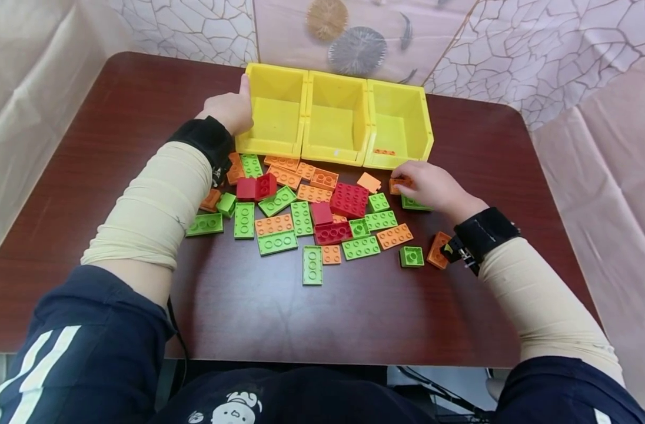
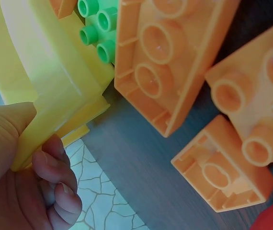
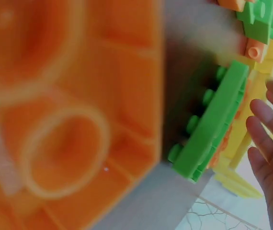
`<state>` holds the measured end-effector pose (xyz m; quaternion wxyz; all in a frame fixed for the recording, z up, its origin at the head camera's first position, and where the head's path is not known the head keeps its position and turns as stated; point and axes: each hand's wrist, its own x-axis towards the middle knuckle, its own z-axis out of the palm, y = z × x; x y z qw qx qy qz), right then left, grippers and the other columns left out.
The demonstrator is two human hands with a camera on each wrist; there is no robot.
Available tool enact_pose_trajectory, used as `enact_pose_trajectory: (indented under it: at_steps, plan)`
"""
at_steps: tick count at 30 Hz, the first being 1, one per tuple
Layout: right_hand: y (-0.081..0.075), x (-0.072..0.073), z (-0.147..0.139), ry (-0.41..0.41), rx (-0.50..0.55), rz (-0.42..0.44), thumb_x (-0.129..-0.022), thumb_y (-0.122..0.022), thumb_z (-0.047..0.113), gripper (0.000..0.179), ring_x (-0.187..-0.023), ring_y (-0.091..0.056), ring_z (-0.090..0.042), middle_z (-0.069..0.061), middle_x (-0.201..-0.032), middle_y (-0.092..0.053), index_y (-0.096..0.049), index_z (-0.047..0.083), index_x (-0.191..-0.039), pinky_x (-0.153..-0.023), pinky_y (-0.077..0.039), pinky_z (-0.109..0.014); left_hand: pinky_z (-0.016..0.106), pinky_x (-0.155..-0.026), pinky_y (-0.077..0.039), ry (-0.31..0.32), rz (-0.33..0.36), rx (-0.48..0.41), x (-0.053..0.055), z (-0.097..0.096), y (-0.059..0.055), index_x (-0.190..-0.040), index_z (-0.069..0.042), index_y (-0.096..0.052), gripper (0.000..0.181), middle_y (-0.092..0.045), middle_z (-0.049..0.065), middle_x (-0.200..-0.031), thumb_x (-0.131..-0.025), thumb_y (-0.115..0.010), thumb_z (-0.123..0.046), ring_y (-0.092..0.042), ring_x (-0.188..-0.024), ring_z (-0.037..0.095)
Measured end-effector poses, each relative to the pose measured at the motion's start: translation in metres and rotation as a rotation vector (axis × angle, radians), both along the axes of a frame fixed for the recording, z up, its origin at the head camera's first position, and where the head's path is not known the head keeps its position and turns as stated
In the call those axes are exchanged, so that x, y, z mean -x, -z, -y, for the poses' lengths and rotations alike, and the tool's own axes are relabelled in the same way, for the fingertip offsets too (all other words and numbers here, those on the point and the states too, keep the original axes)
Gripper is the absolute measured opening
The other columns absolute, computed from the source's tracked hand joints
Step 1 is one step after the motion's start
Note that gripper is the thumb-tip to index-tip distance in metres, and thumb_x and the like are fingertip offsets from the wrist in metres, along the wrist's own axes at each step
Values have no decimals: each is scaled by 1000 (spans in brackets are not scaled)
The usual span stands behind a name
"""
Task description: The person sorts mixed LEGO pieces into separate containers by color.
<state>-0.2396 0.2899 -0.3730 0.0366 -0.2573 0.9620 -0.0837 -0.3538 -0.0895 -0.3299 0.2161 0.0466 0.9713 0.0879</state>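
A yellow three-compartment bin point(image 1: 322, 154) stands at the far side of the table. At its left end, my left hand point(image 1: 227, 109) grips the side wall; the left wrist view shows the thumb and curled fingers on either side of the yellow edge point(image 2: 50, 129). Just off the bin's right front corner is my right hand point(image 1: 434, 182), its fingertips over an orange brick point(image 1: 395, 187) and a green plate brick point(image 1: 415, 203) beneath. In the right wrist view the fingers point(image 3: 266, 129) are loosely extended, with no brick between them. An orange brick point(image 1: 384, 152) lies in the right compartment.
Several bricks spread across the table in front of the bin, among them a large red brick point(image 1: 349, 200), a green plate point(image 1: 312, 265) nearest me and a small green brick point(image 1: 411, 257). An orange brick point(image 1: 438, 250) lies beside my right wrist. Fabric walls border the table point(image 1: 301, 330).
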Motion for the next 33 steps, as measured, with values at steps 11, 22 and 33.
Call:
enact_pose_trajectory:
  at_steps: [11, 22, 33]
  plan:
    - [2, -2, 10, -35, -175, -37, -83, -67, 13, 16, -71, -54, -24, -7, -80, -59, -60, 6, -95, -69, -46, -40, 39, -88, -38, -69, 28, -63, -7, 3, -3, -142, -16, 27, 65, -42, 15, -99, -100, -16, -40, -47, -97, 33]
    - [-17, -13, 13, -35, -73, -93, -81, -72, 14, 24, -81, -57, -26, -10, -91, -62, -62, 6, -101, -74, -46, -44, 40, -85, -35, -6, 4, -19, -5, 2, -5, -140, -14, 31, 73, -42, 16, -96, -101, -27, -33, -46, -95, 35]
    - [-47, 1, 18, -21, -53, -134, -83, -69, 13, 29, -85, -54, -29, -14, -97, -59, -61, 3, -109, -75, -46, -46, 44, -92, -34, 7, -8, -20, -4, 1, -3, -140, -13, 31, 75, -44, 16, -97, -101, -31, -30, -47, -96, 35]
